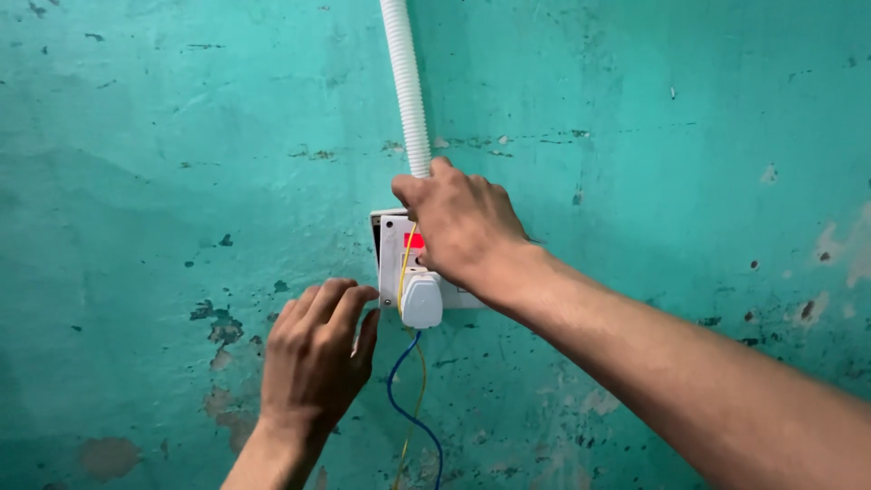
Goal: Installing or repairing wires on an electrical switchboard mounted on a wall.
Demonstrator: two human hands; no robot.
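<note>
I see a teal wall [181, 136] w/ chipped paint filling the view. A white ribbed conduit [406, 82] runs down it to a white switch box [392, 254]. My right hand [463, 227] lies over the box's top front, fingers bent; can't tell if it grips anything. My left hand [313, 354] presses curled fingers at the box's lower left edge, holding nothing. A white plug [422, 299] sits in the box; blue wire [404, 399] & yellow wire [415, 390] hang below.

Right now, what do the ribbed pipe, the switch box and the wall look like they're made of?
Ribbed pipe: white flexible plastic conduit by its even ridges and slight bend. Switch box: smooth, slightly glossy white plastic, likely moulded. Wall: plaster or cement under matt teal paint, judging by the chipped patches.
</note>
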